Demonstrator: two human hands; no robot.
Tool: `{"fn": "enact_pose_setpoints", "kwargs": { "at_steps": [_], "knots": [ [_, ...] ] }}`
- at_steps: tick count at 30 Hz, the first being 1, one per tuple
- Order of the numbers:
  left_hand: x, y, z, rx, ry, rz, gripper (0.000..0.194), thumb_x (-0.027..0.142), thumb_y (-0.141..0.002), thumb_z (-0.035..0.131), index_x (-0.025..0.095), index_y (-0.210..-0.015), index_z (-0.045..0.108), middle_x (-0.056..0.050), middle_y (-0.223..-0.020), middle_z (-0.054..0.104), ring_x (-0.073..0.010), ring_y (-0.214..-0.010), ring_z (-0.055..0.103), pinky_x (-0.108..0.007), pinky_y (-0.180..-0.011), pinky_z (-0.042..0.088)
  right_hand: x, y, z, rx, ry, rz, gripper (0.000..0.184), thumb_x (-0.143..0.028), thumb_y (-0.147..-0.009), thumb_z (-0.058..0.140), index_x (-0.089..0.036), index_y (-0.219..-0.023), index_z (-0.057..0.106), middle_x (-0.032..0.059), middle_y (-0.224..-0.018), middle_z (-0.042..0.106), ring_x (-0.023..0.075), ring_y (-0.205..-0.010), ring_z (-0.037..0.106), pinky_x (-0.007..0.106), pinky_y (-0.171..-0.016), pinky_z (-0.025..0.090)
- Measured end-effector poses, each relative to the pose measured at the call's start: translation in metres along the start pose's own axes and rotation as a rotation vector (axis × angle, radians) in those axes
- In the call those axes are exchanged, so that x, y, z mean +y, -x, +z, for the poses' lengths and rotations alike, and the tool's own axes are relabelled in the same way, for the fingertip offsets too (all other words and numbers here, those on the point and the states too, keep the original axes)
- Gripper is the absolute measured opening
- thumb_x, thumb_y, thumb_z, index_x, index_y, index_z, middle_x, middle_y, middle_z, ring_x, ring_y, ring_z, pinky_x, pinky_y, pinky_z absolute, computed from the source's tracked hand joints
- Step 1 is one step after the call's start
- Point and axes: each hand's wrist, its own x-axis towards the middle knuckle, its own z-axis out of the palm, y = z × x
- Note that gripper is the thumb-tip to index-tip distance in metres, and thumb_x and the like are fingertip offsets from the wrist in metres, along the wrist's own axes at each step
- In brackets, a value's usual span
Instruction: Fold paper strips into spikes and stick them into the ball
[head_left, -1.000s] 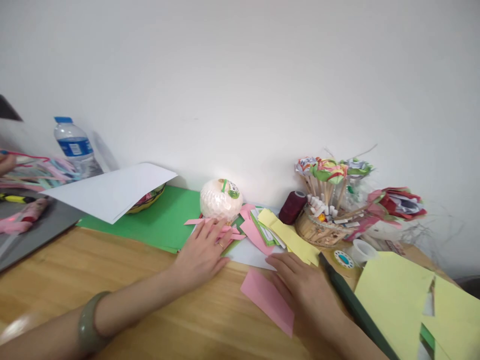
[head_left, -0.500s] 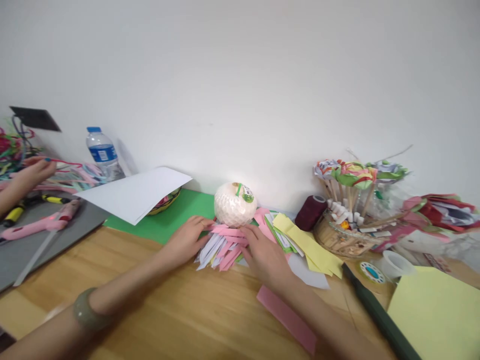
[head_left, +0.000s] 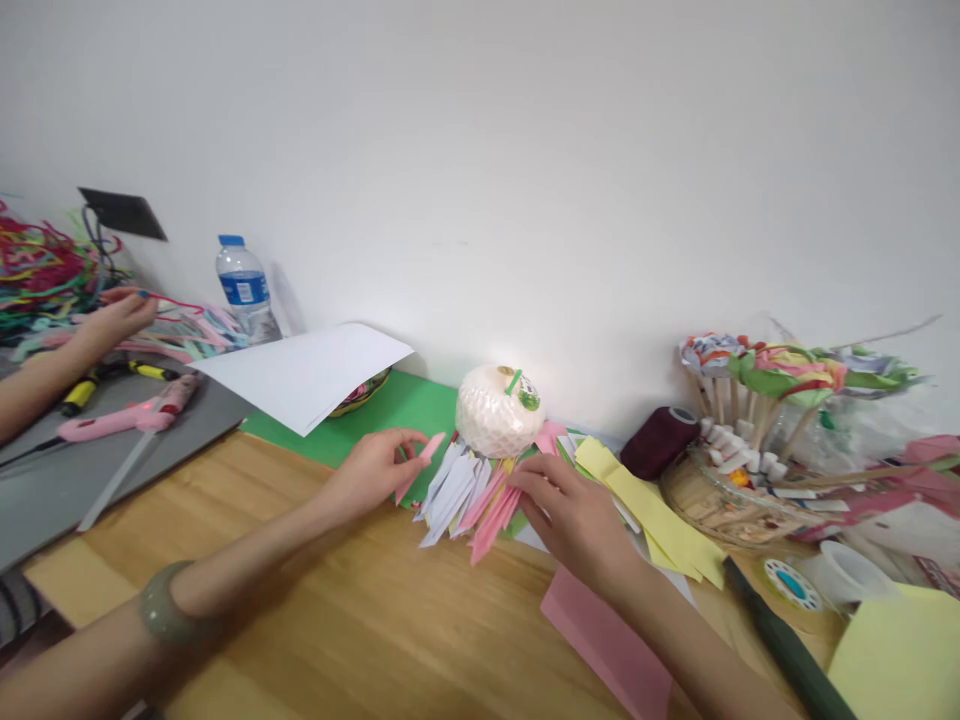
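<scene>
My left hand point(head_left: 379, 468) pinches a small folded pink paper strip point(head_left: 420, 466) between thumb and fingers, just above the table. My right hand point(head_left: 574, 505) has its fingers closed at the pink folded pieces point(head_left: 495, 515), over the right side of the pile; its fingertips partly hide what they grip. White folded paper pieces point(head_left: 454, 490) lie fanned out between the hands. Behind them stands a round white coconut point(head_left: 496, 412) with a green tab and a label on top.
A white sheet point(head_left: 304, 370) covers part of a basket at the left. Farther left lie a pink glue gun point(head_left: 112, 422) and another person's hand point(head_left: 124, 315) holding red yarn. Rightward are yellow paper point(head_left: 652, 510), a dark thread spool point(head_left: 660, 442) and a basket of paper flowers point(head_left: 727, 495).
My left hand has moved away from the pile with a pink strip in its fingers. The pink pieces across the top now lie toward the right. The view has shifted left.
</scene>
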Motion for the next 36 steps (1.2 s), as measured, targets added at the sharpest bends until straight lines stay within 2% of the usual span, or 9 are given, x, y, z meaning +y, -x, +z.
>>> {"fn": "enact_pose_setpoints", "kwargs": {
  "at_steps": [4, 8, 11, 15, 19, 22, 25, 30, 36],
  "knots": [
    [0.006, 0.01, 0.007, -0.09, 0.055, 0.077, 0.033, 0.041, -0.087, 0.047, 0.019, -0.1, 0.068, -0.003, -0.083, 0.071, -0.0179, -0.069, 0.064, -0.025, -0.064, 0.048, -0.006, -0.009, 0.011, -0.022, -0.033, -0.105, 0.036, -0.004, -0.083, 0.044, -0.021, -0.108, 0.061, 0.0057, -0.112, 0.065, 0.0159, -0.095, 0.064, 0.024, -0.068, 0.053],
    [-0.004, 0.019, 0.002, -0.034, 0.067, 0.153, 0.037, 0.037, -0.092, 0.036, 0.018, -0.11, 0.063, -0.008, -0.108, 0.066, -0.0202, -0.094, 0.061, -0.03, -0.08, 0.048, -0.001, -0.004, 0.014, 0.02, -0.015, -0.026, 0.04, -0.004, -0.087, 0.037, -0.019, -0.12, 0.054, 0.0097, -0.12, 0.062, 0.019, -0.102, 0.063, 0.03, -0.07, 0.055],
    [-0.021, 0.03, -0.006, -0.042, 0.051, 0.221, 0.043, 0.044, -0.087, 0.049, 0.017, -0.119, 0.057, -0.011, -0.12, 0.059, -0.0237, -0.111, 0.053, -0.036, -0.095, 0.042, 0.0, 0.009, 0.006, 0.055, -0.002, 0.015, 0.037, -0.01, -0.092, 0.036, -0.019, -0.123, 0.053, 0.0112, -0.118, 0.063, 0.0205, -0.099, 0.064, 0.032, -0.069, 0.056],
    [-0.041, 0.042, -0.003, -0.242, -0.247, 0.435, 0.079, 0.05, -0.081, 0.062, 0.019, -0.144, 0.026, -0.014, -0.145, 0.036, -0.0278, -0.132, 0.033, -0.045, -0.107, 0.029, -0.012, 0.02, 0.0, -0.002, -0.029, -0.091, 0.034, -0.028, -0.093, 0.048, -0.016, -0.125, 0.053, 0.0154, -0.125, 0.058, 0.0255, -0.109, 0.058, 0.04, -0.082, 0.054],
    [-0.044, 0.039, 0.014, -0.22, -0.546, 0.498, 0.062, 0.043, -0.094, 0.043, 0.022, -0.147, 0.017, -0.011, -0.147, 0.033, -0.0253, -0.136, 0.029, -0.046, -0.11, 0.023, -0.023, 0.015, 0.01, -0.088, -0.067, -0.102, 0.029, -0.032, -0.089, 0.057, -0.017, -0.113, 0.061, 0.011, -0.115, 0.065, 0.0253, -0.107, 0.06, 0.043, -0.091, 0.05],
    [-0.039, 0.03, 0.02, -0.18, -0.581, 0.525, 0.051, 0.038, -0.099, 0.03, 0.023, -0.147, 0.018, -0.01, -0.147, 0.032, -0.0234, -0.136, 0.029, -0.045, -0.11, 0.022, -0.02, 0.01, 0.017, -0.071, -0.053, -0.059, 0.026, -0.024, -0.091, 0.053, -0.015, -0.113, 0.061, 0.0118, -0.114, 0.066, 0.0245, -0.106, 0.06, 0.041, -0.09, 0.05],
    [-0.036, 0.024, 0.015, -0.217, -0.501, 0.569, 0.064, 0.049, -0.096, 0.032, 0.021, -0.148, 0.008, -0.013, -0.15, 0.025, -0.0252, -0.136, 0.028, -0.045, -0.11, 0.022, -0.017, 0.012, 0.014, -0.05, -0.04, -0.032, 0.032, -0.028, -0.092, 0.051, -0.012, -0.119, 0.057, 0.0159, -0.119, 0.062, 0.0259, -0.109, 0.058, 0.043, -0.09, 0.05],
    [-0.033, 0.022, 0.013, -0.269, -0.448, 0.604, 0.107, 0.074, -0.074, 0.046, 0.015, -0.148, -0.003, -0.022, -0.151, 0.013, -0.0328, -0.138, 0.021, -0.046, -0.109, 0.02, -0.022, 0.018, 0.009, -0.115, -0.052, -0.1, 0.074, -0.052, -0.076, 0.066, -0.008, -0.131, 0.045, 0.0213, -0.131, 0.051, 0.0342, -0.12, 0.048, 0.05, -0.095, 0.045],
    [-0.018, 0.013, 0.026, -0.172, -0.456, 0.478, 0.1, 0.069, -0.078, 0.051, 0.015, -0.148, 0.004, -0.019, -0.151, 0.02, -0.0319, -0.137, 0.022, -0.045, -0.109, 0.023, -0.022, 0.0, 0.025, -0.079, -0.088, 0.03, 0.079, -0.056, -0.079, 0.059, -0.002, -0.133, 0.039, 0.0287, -0.13, 0.046, 0.0362, -0.121, 0.045, 0.052, -0.096, 0.043]
  ]
}}
